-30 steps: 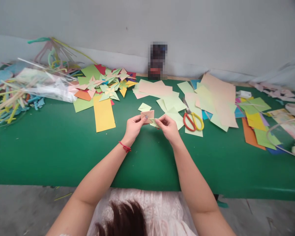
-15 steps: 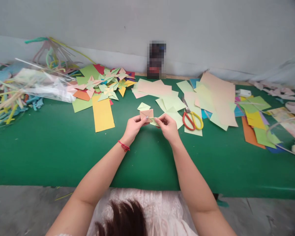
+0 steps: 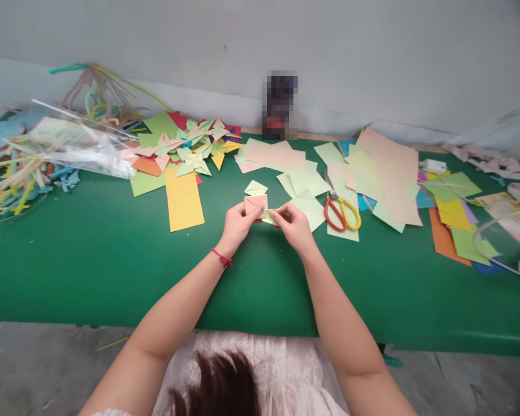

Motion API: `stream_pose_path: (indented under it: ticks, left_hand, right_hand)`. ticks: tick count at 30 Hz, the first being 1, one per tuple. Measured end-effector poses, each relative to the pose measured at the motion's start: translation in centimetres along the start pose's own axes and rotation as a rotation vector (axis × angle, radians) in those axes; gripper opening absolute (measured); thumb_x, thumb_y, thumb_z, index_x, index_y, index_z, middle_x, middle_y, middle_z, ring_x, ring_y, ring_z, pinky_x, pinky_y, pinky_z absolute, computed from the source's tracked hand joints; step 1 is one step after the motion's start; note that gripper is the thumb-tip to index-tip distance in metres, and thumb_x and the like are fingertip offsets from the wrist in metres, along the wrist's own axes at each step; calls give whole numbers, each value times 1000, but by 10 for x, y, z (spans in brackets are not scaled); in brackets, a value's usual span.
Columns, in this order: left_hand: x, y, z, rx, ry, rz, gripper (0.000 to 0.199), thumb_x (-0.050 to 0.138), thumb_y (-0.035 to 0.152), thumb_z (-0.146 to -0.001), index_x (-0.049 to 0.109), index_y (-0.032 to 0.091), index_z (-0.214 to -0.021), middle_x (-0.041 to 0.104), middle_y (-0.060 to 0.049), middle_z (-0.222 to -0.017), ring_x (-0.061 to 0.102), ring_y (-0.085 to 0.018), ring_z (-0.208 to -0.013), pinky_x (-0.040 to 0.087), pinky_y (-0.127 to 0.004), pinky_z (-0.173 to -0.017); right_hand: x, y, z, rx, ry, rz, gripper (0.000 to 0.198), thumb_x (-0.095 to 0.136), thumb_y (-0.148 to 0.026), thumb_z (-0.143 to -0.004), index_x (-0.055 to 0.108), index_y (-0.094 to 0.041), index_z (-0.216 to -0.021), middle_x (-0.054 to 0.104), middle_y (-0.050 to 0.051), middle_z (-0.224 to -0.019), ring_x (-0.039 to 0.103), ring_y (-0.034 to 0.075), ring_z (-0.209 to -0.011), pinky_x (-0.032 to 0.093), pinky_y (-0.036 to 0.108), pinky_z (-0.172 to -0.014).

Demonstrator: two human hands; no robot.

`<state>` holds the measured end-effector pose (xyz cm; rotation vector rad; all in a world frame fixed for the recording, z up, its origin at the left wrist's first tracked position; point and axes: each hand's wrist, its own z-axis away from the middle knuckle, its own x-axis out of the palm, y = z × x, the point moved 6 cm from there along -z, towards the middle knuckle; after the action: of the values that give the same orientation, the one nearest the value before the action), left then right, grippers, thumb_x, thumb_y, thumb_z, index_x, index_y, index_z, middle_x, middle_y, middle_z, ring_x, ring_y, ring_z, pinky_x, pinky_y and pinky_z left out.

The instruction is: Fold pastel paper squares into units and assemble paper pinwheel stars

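My left hand is closed around a small folded piece of pink paper, its thumb on the lower right corner. A pale green folded paper meets the pink one at that corner, and my right hand pinches its right end between thumb and fingers. Whether one piece is tucked into the other cannot be seen. Just behind the pink paper lies another small pale green folded piece on the green table. A yellow paper rectangle lies left of my left hand.
Scissors with red and yellow handles rest on paper sheets to the right. Folded paper stars lie back left, beside a heap of pipe cleaners. Pink and green sheets cover the back right. A blurred-out dark object leans on the wall.
The pink paper in my left hand has turned slightly and sits a little lower. Both hands keep their grips, and the whole view has shifted slightly.
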<state>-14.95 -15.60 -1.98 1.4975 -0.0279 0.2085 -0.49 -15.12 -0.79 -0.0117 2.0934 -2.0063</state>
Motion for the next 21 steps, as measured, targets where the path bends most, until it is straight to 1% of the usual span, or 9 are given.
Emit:
stream_pose_path:
  ticks: [4, 7, 10, 13, 17, 19, 21]
  left_hand:
    - [-3, 5, 1, 96, 50, -103, 30, 67, 41, -67, 62, 12, -74, 61, -3, -69, 55, -14, -63, 48, -27, -61]
    - [-4, 8, 3, 141, 81, -165, 30, 66, 41, -68, 64, 13, -76, 62, -3, -70, 55, -14, -63, 45, -25, -60]
    - [-5, 10, 4, 159, 98, -186, 30, 65, 41, -69, 64, 13, -78, 63, -3, -71, 55, -13, -63, 44, -24, -59]
    - [-4, 9, 2, 137, 72, -137, 31, 65, 40, -69, 64, 12, -83, 65, -4, -77, 57, -15, -68, 46, -25, -63]
    - [0, 2, 0, 30, -24, -81, 35, 70, 38, -64, 65, 12, -87, 67, -7, -85, 60, -18, -76, 47, -28, -69]
    - [1, 0, -1, -6, -45, -110, 35, 72, 37, -62, 65, 12, -85, 68, -8, -85, 60, -18, -76, 47, -29, -70]
    - [0, 0, -1, -11, -36, -136, 34, 72, 37, -61, 65, 11, -82, 68, -8, -82, 60, -18, -73, 46, -29, -68]
  right_hand:
    - [7, 3, 1, 101, -87, -110, 29, 63, -46, -71, 52, -20, -79, 61, -1, -70, 60, 13, -62, 50, 27, -55]
    - [11, 5, 3, 171, -123, -170, 33, 66, -46, -67, 52, -19, -80, 65, 1, -73, 63, 15, -68, 53, 30, -61]
    - [11, 4, 3, 163, -121, -175, 34, 69, -45, -64, 53, -19, -79, 65, 2, -74, 63, 15, -68, 54, 33, -67]
    - [10, 3, 3, 115, -104, -148, 34, 71, -43, -62, 54, -20, -79, 64, 0, -71, 61, 15, -65, 53, 33, -67]
    - [6, 4, 1, 94, -57, -111, 33, 71, -43, -61, 54, -20, -77, 62, -1, -66, 59, 15, -61, 51, 31, -63]
    - [6, 4, 0, 89, -45, -102, 32, 71, -43, -61, 54, -20, -76, 61, -1, -65, 58, 14, -60, 50, 31, -62]
    - [6, 3, 1, 83, -44, -97, 32, 71, -42, -62, 54, -20, -77, 61, -2, -65, 58, 14, -60, 50, 30, -61]
